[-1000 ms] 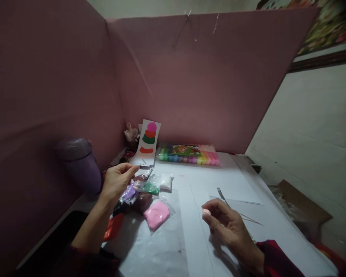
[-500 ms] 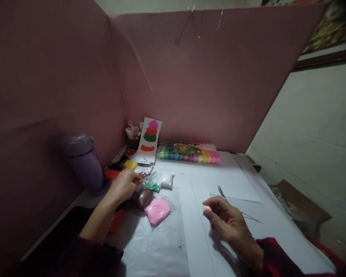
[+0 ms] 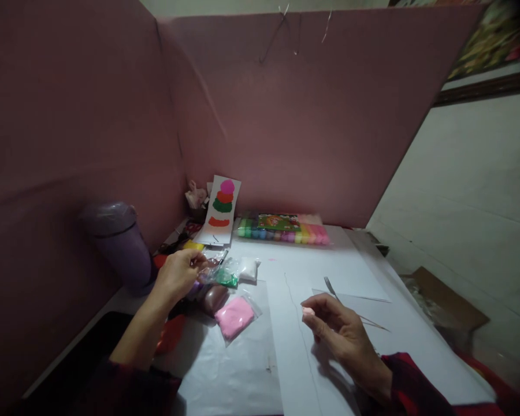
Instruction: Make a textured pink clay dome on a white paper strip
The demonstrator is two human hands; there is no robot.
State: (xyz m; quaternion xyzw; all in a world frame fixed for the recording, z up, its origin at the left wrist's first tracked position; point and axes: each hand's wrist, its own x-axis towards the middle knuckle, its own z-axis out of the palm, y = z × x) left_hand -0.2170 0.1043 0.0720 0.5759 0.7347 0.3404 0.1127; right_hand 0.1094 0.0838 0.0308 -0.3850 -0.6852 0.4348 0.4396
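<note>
Right hand (image 3: pixel 349 344) pinching a pale pink lump (image 3: pixel 308 311); left hand (image 3: pixel 177 278) with fingers bunched.
Thumb and forefinger grasp the lump, at three o'clock from the pink packet (image 3: pixel 234 318); at the packet's ten o'clock, the left fingertips meet beside a clear bag (image 3: pixel 227 267), whether gripping it I cannot tell.

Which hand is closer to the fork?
The right. The right hand is just in front of the fork, partly covering it; the left hand is farther away, off to its left.
</note>
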